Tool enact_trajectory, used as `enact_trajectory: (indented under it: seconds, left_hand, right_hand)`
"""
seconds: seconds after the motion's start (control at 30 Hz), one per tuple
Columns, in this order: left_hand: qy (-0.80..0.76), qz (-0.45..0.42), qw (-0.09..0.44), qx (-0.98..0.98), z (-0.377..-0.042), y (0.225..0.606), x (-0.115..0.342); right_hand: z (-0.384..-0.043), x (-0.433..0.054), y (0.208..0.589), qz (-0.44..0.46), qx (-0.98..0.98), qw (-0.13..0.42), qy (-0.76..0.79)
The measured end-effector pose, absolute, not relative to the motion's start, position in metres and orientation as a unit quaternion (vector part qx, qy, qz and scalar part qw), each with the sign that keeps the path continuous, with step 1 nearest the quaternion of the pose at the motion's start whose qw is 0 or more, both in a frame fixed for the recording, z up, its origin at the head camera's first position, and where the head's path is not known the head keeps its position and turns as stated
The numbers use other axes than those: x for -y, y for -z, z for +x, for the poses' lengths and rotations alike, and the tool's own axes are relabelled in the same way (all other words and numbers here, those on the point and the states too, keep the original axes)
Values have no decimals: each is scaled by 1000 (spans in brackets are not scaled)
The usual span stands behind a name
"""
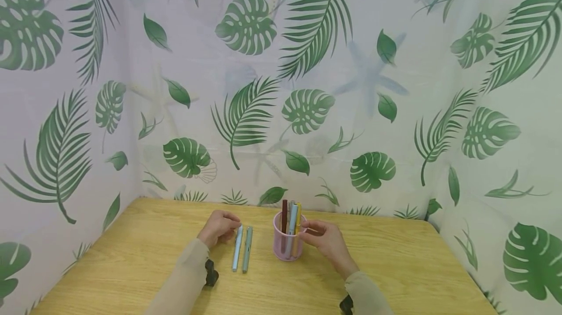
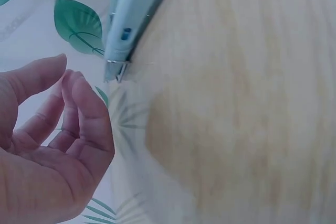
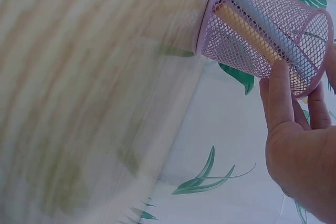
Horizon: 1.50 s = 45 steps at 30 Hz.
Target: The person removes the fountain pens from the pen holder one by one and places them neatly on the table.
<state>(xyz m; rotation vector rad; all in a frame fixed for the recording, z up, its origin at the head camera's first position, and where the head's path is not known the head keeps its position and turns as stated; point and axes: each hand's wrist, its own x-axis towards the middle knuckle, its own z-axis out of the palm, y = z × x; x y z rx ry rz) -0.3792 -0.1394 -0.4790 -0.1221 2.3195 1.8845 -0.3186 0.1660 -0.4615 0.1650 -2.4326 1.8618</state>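
A light blue pen and a grey-green pen lie side by side on the table. By the upper end of the light blue one is my left hand, fingers loosely bent; the left wrist view shows a gap between its thumb and fingertips and nothing held. To the right stands a pink mesh pen holder with a dark brown pen, a light blue pen, a yellow pen and a greyish one in it. My right hand holds the holder's right side near the rim, thumb and fingers around it.
The wood-grain table backs onto a white sheet printed with green leaves, which also rises at both sides. Dark wrist mounts sit on both forearms.
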Motion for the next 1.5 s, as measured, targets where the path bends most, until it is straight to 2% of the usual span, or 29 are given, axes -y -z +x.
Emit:
enact_trajectory:
  seconds: [0.9,1.13,1.5]
  left_hand:
    - [-637,33,43,-769,-372,462,111]
    - [-652,53,43,-755,-371,458,102]
    - [-682,72,39,-727,-375,454,86]
  right_hand:
    - [-319,-166,463,46,794,36,-605]
    - [-311,-160,451,45,795,41,-603]
    - [-318,-165,459,46,792,38,-608]
